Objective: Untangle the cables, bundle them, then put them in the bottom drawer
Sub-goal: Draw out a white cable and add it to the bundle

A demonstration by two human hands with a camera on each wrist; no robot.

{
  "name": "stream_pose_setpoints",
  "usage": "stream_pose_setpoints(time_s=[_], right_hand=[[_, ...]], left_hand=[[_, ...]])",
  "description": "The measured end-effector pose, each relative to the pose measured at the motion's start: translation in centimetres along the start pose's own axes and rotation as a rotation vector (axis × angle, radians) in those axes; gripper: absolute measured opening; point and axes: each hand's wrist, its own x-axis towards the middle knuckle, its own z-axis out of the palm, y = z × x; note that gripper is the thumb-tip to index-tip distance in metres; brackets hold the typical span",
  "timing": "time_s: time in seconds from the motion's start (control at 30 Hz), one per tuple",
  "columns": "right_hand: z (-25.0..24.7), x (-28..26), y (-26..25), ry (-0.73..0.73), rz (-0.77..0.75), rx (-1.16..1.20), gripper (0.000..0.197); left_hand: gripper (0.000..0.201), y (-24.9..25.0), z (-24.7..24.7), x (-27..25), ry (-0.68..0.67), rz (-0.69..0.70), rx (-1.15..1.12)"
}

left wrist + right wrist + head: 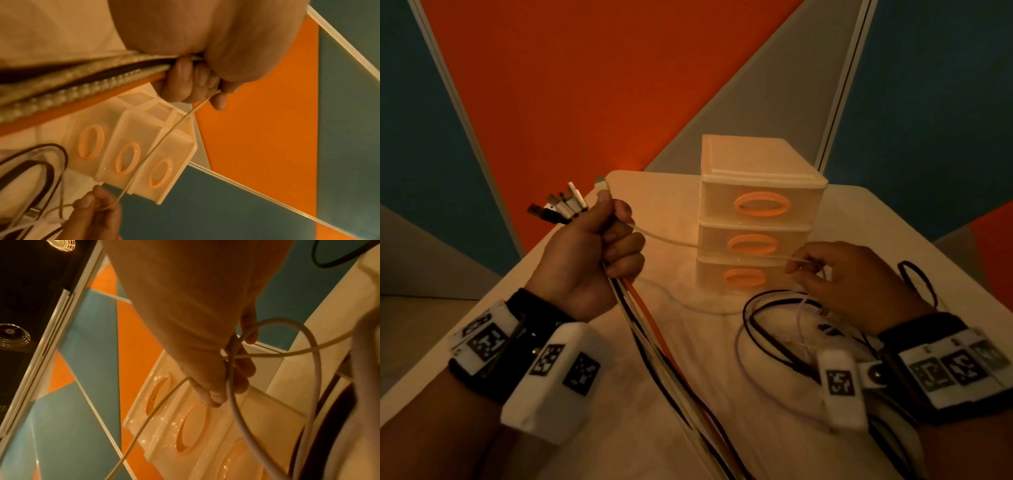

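Note:
My left hand (602,240) is raised above the table and grips a bunch of cables (654,339), black, white and orange, near their plugs (561,207), which fan out above the fist. From that fist a thin white cable (688,244) runs taut to my right hand (835,274), which pinches it in front of the drawer unit (753,212). In the left wrist view the fingers (185,81) curl round the bunch of cables (72,82); in the right wrist view the white cable (308,373) loops under the right hand's fingers (213,394). All three drawers are closed, the bottom drawer (744,277) included.
The three-drawer plastic unit with orange handles stands at the table's far middle. Loose black and white cable loops (774,329) lie on the white table (671,394) under my right wrist. A black loop (917,281) lies to the right. Orange, teal and grey panels surround the table.

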Motion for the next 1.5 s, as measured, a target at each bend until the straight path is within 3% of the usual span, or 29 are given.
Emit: stream_pose_setpoints(time_s=[0.27, 0.43, 0.5, 0.63, 0.77, 0.93, 1.07, 1.17, 1.3, 1.4, 1.5], right_hand=[[-0.8, -0.8, -3.5, -0.086, -0.134, 0.048, 0.068], [-2.0, -1.3, -5.1, 0.049, -0.263, 0.05, 0.087], [-1.5, -1.2, -5.6, 0.092, -0.314, 0.111, 0.076], [1.5, -0.4, -7.5, 0.117, -0.484, 0.058, 0.034], [3.4, -0.1, -7.6, -0.03, -0.4, 0.046, 0.032], [3.4, -0.2, -6.7, -0.067, -0.241, -0.022, 0.024], [3.5, -0.3, -6.1, -0.085, -0.205, -0.099, 0.021], [3.9, 0.1, -5.4, -0.058, -0.233, -0.015, 0.03], [4.2, 0.3, -3.8, -0.112, -0.2, 0.047, 0.035], [4.0, 0.1, -2.9, -0.205, -0.067, 0.246, 0.019], [3.8, 0.3, -2.6, -0.13, -0.066, 0.252, 0.019]], left_hand=[[0.038, -1.1, 0.8, -0.4, -0.045, 0.005, 0.134], [0.041, -1.4, 1.4, -0.6, -0.04, 0.008, 0.196], [0.041, -1.6, 1.4, -0.6, -0.042, 0.01, 0.212], [0.042, -2.3, 1.8, -0.7, -0.046, 0.006, 0.244], [0.041, -2.1, 1.7, -0.8, -0.069, 0.023, 0.226], [0.041, -1.6, 1.9, -0.9, -0.04, 0.071, 0.195], [0.044, -2.1, 2.0, -0.8, 0.013, 0.067, 0.253], [0.044, -2.1, 1.7, -0.5, -0.066, 0.059, 0.196], [0.047, -1.8, 1.5, -0.3, -0.237, 0.048, -0.094], [0.046, -1.6, 1.2, -0.5, -0.285, 0.033, -0.211], [0.039, -1.5, 1.1, -0.8, -0.379, -0.09, -0.263]])
